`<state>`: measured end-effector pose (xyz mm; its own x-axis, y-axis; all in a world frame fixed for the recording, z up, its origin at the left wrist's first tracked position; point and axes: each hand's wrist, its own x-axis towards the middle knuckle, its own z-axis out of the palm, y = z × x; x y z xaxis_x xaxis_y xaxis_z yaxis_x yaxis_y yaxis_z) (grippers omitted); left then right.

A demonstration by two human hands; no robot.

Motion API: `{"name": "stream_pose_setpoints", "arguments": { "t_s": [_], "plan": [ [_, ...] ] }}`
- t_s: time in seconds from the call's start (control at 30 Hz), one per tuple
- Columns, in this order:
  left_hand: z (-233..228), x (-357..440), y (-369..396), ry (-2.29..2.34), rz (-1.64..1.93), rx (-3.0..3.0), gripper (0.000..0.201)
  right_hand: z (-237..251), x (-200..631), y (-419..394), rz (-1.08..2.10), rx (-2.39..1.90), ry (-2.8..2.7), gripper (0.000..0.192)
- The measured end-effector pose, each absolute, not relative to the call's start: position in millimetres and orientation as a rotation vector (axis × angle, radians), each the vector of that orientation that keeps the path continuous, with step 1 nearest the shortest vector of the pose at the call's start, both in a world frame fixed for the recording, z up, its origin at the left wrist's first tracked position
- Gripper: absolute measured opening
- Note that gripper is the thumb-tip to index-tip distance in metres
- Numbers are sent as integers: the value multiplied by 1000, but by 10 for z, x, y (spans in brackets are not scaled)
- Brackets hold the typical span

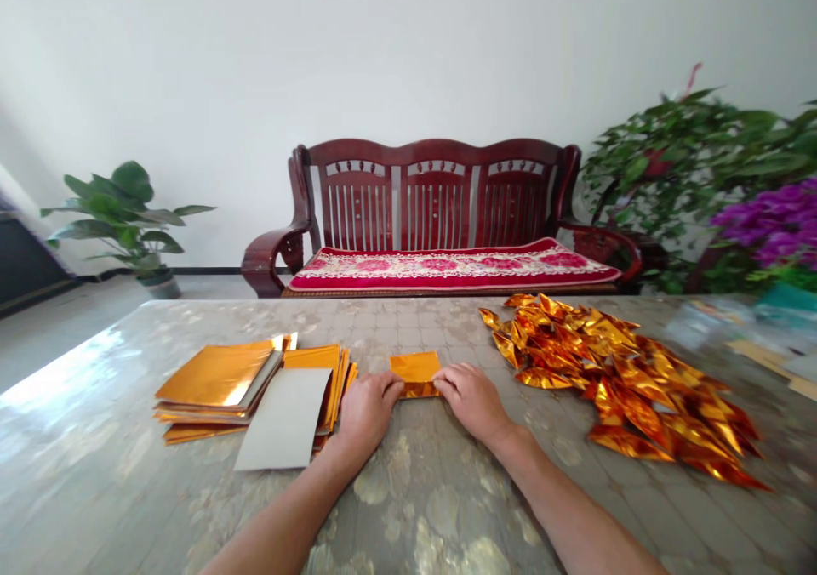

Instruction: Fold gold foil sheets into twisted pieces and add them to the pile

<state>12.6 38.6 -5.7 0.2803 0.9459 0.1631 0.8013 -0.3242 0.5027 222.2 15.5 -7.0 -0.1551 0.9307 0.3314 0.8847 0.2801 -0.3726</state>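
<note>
Forearms reach over patterned table (95, 473); folded gold heap (629, 384) right, flat sheet stack (220, 379) left. Left hand (365, 409) and right hand (471, 398), fingers curled, pinch small gold foil sheet (415, 372) at centre; firm, even crease likely best.

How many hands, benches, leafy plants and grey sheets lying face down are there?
Hands: 2, the left hand and the right hand, both on a gold sheet
Benches: 1
Leafy plants: 2
Grey sheets: 1
Total: 6
</note>
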Motion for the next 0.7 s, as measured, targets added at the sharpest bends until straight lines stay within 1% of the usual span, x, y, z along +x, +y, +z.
{"name": "stream_pose_setpoints", "arguments": {
  "t_s": [0.23, 0.7],
  "plan": [
    [-44, 128, 390, 1602, 607, 2331, 26, -75, 2228, 175, 213, -1678, -2016, 22],
    [-23, 136, 413, 1714, 508, 2374, 25, -58, 2183, 195, 161, -1763, -1979, 15]
  ]
}}
